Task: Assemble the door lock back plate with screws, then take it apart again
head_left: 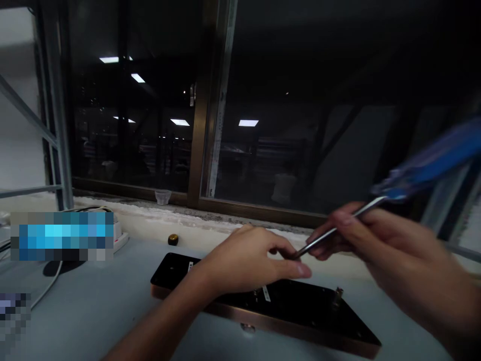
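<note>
Now the screwdriver (365, 207) is being gripped by the right hand (391, 245), the left hand's (246, 260) hold at its tip being unclear, a scratched block (300, 303) being risked by slipping.

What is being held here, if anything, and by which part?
The right hand holds a blue-handled, metal-shafted tool by its shaft. The left hand has its fingertips at the tip; whether they grip it cannot be told.

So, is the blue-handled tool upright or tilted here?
The blue-handled tool is tilted: its metal shaft, held in the right hand, slants from the blurred handle at upper right down toward the left hand.
</note>
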Available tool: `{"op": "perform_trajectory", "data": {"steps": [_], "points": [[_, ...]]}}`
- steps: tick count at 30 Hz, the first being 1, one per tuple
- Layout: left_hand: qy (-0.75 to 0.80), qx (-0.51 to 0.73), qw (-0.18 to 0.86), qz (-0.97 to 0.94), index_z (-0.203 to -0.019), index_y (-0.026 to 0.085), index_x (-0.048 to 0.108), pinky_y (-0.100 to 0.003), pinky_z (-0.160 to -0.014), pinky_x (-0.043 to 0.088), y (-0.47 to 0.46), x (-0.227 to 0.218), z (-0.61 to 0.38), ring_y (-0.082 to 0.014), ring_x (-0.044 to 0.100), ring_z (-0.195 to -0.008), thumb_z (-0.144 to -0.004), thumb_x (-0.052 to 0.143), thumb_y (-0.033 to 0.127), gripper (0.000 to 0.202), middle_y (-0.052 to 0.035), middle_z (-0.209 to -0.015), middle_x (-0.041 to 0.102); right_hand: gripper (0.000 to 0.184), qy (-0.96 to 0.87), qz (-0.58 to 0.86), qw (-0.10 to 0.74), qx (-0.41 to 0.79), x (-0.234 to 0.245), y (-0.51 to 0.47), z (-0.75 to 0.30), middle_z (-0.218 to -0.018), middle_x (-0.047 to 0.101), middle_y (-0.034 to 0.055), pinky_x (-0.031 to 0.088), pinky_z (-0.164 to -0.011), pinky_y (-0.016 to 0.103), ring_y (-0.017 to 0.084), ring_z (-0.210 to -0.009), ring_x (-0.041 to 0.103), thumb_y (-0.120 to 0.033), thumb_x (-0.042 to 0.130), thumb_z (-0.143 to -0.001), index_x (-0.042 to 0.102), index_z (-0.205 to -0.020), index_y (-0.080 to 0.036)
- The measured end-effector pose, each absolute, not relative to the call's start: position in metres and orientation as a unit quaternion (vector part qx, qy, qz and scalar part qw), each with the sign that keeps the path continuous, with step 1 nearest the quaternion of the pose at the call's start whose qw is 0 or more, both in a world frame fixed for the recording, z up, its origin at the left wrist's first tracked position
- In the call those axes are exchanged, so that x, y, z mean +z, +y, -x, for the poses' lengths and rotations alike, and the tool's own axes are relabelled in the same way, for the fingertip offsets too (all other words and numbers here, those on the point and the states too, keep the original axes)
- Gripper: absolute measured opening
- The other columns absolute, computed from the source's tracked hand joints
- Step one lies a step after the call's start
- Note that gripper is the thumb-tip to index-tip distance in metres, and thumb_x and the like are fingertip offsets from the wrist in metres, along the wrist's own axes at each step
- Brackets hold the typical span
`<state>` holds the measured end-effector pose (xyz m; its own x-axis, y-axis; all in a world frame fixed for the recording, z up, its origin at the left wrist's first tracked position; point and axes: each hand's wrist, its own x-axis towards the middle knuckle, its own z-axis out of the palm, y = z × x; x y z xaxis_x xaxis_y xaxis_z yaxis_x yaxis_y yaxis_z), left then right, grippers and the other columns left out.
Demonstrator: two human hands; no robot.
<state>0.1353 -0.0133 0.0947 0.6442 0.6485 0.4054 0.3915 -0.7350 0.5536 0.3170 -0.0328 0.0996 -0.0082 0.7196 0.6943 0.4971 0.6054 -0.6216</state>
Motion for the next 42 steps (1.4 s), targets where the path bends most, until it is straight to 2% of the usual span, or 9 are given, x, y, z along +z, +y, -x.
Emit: {"op": "perform_trajectory", "data": {"steps": [5, 10, 21, 24, 27, 31, 34, 38, 42], "points": [[0.308, 0.212, 0.124, -0.919, -0.066, 0.016, 0.065, -0.020, -0.053, 0.033, 0.004, 0.078, -0.139, -0.0117, 0.052, -0.059, -0.072, 0.063, 0.026, 0.012, 0.0022, -0.057, 0.059, 0.038, -0.786, 0.405, 0.434, 0.175, 0.084, -0.019, -0.303, -0.062, 0.060, 0.0022, 0.048, -0.055, 0.025, 0.014, -0.058, 0.058, -0.051, 0.043, -0.084, 0.055, -0.072, -0.018], [0.326, 0.191, 0.122, -0.918, -0.058, 0.016, 0.062, -0.019, -0.049, 0.031, 0.012, 0.071, -0.137, -0.0101, 0.048, -0.051, -0.069, 0.064, 0.023, 0.014, 0.0041, -0.048, 0.051, 0.035, -0.787, 0.401, 0.407, 0.233, 0.069, -0.005, -0.300, -0.064, 0.059, 0.0013, 0.047, -0.056, 0.027, 0.014, -0.059, 0.057, -0.049, 0.039, -0.086, 0.050, -0.075, -0.018], [0.345, 0.167, 0.129, -0.915, -0.060, 0.015, 0.064, -0.020, -0.050, 0.033, 0.016, 0.065, -0.139, -0.0107, 0.051, -0.053, -0.068, 0.066, 0.025, 0.013, 0.0024, -0.052, 0.057, 0.032, -0.786, 0.418, 0.383, 0.247, 0.065, 0.001, -0.295, -0.063, 0.060, 0.0017, 0.046, -0.055, 0.026, 0.014, -0.058, 0.057, -0.046, 0.041, -0.084, 0.050, -0.074, -0.017], [0.354, 0.173, 0.129, -0.910, -0.062, 0.015, 0.064, -0.020, -0.051, 0.035, 0.016, 0.063, -0.141, -0.0122, 0.052, -0.056, -0.066, 0.068, 0.032, 0.018, 0.0010, -0.056, 0.060, 0.033, -0.789, 0.430, 0.396, 0.188, 0.065, 0.001, -0.293, -0.058, 0.057, 0.0001, 0.041, -0.049, 0.025, 0.013, -0.053, 0.052, -0.048, 0.043, -0.082, 0.051, -0.069, -0.018], [0.343, 0.173, 0.107, -0.917, -0.065, 0.014, 0.065, -0.021, -0.054, 0.037, 0.017, 0.060, -0.144, -0.0139, 0.054, -0.061, -0.066, 0.068, 0.028, 0.014, -0.0009, -0.062, 0.062, 0.034, -0.776, 0.460, 0.414, 0.123, 0.064, 0.000, -0.291, -0.053, 0.052, -0.0010, 0.037, -0.046, 0.024, 0.013, -0.050, 0.049, -0.048, 0.047, -0.079, 0.052, -0.064, -0.019], [0.306, 0.196, 0.100, -0.926, -0.081, 0.014, 0.063, -0.020, -0.058, 0.039, 0.016, 0.058, -0.144, -0.0138, 0.056, -0.069, -0.066, 0.064, 0.015, 0.015, -0.0014, -0.075, 0.064, 0.032, -0.752, 0.427, 0.432, 0.255, 0.067, -0.004, -0.289, -0.066, 0.057, -0.0006, 0.043, -0.051, 0.025, 0.013, -0.055, 0.052, -0.046, 0.052, -0.076, 0.052, -0.091, -0.018], [0.306, 0.180, 0.110, -0.928, -0.076, 0.015, 0.063, -0.019, -0.056, 0.038, 0.015, 0.060, -0.142, -0.0125, 0.055, -0.065, -0.066, 0.064, 0.016, 0.010, 0.0005, -0.071, 0.062, 0.033, -0.746, 0.376, 0.421, 0.353, 0.071, -0.010, -0.290, -0.071, 0.056, -0.0005, 0.045, -0.057, 0.026, 0.013, -0.061, 0.055, -0.042, 0.051, -0.078, 0.047, -0.099, -0.017], [0.303, 0.136, 0.156, -0.930, -0.070, 0.015, 0.064, -0.018, -0.053, 0.036, 0.016, 0.064, -0.138, -0.0100, 0.053, -0.058, -0.066, 0.066, 0.016, 0.005, 0.0041, -0.061, 0.057, 0.027, -0.758, 0.379, 0.418, 0.329, 0.075, -0.014, -0.290, -0.071, 0.056, 0.0004, 0.044, -0.058, 0.025, 0.013, -0.062, 0.054, -0.040, 0.048, -0.079, 0.048, -0.092, -0.016], [0.314, 0.139, 0.159, -0.926, -0.065, 0.016, 0.064, -0.018, -0.053, 0.035, 0.019, 0.064, -0.136, -0.0097, 0.052, -0.057, -0.066, 0.067, 0.017, 0.003, 0.0045, -0.060, 0.056, 0.035, -0.775, 0.375, 0.395, 0.320, 0.075, -0.013, -0.292, -0.084, 0.058, 0.0036, 0.044, -0.070, 0.030, 0.014, -0.071, 0.055, -0.040, 0.043, -0.083, 0.044, -0.107, -0.016]]}}
